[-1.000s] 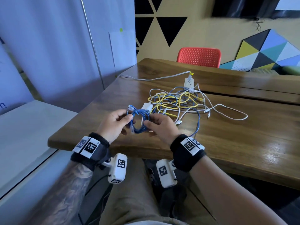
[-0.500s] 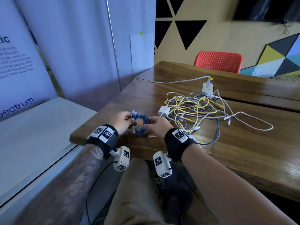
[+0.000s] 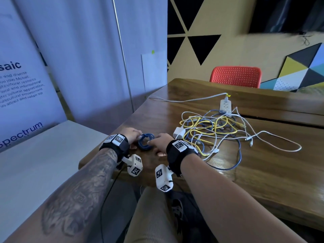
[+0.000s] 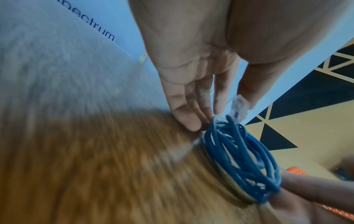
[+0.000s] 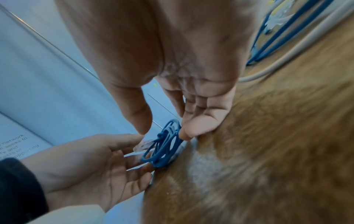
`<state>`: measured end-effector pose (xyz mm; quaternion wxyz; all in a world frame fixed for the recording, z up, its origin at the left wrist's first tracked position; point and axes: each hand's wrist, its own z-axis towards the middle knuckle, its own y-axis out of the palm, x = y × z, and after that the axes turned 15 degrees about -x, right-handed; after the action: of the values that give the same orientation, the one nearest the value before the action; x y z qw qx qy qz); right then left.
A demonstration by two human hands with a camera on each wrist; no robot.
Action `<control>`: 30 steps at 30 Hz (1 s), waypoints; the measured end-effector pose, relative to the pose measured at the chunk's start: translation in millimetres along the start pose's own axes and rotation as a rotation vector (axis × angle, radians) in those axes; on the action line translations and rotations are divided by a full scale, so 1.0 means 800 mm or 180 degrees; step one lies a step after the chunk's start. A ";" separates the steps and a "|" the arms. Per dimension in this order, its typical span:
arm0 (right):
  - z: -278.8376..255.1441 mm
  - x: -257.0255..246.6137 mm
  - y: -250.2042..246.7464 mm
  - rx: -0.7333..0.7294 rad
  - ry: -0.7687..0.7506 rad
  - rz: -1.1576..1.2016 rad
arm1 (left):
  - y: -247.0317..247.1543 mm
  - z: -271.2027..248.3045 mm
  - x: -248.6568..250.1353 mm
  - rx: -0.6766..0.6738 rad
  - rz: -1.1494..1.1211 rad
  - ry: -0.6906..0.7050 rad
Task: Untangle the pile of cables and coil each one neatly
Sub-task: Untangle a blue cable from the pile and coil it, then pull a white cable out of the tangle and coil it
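Observation:
A small blue cable coil (image 3: 145, 142) sits on edge at the near left corner of the wooden table (image 3: 263, 172), between both hands. My left hand (image 3: 133, 135) pinches the coil's clear connector (image 4: 238, 106) between thumb and forefinger, its other fingers straight against the coil (image 4: 243, 157). My right hand (image 3: 158, 142) touches the coil's right side (image 5: 164, 147) with straight fingertips (image 5: 197, 127), thumb apart. A tangle of yellow, blue and white cables (image 3: 210, 130) lies just right of the hands.
A white power strip (image 3: 225, 106) with its cord lies behind the tangle, and a white adapter (image 3: 178, 132) lies at the tangle's near left. A red chair (image 3: 235, 76) stands at the far side. The table's left edge is close to the coil.
Both hands have carried the blue coil down and left, from in front of the tangle to the table's near left corner. The head view has swung left.

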<state>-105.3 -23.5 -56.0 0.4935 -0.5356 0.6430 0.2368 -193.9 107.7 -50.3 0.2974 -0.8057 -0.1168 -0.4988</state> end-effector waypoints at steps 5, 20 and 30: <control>-0.005 0.007 -0.006 0.0030 -0.0012 0.0041 | -0.009 -0.002 -0.003 0.0124 -0.0057 -0.0014; -0.024 0.010 -0.003 -0.0178 -0.0221 -0.0243 | -0.026 0.008 -0.006 0.0574 0.0347 0.0163; -0.142 0.026 -0.074 0.0486 -0.1003 -0.1457 | 0.104 -0.028 0.096 0.0204 0.0998 0.1813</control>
<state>-93.1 -145.8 -15.5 0.6669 -0.5847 0.4367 0.1504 -133.1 20.0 -6.0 0.4166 -0.6322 0.0810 -0.6483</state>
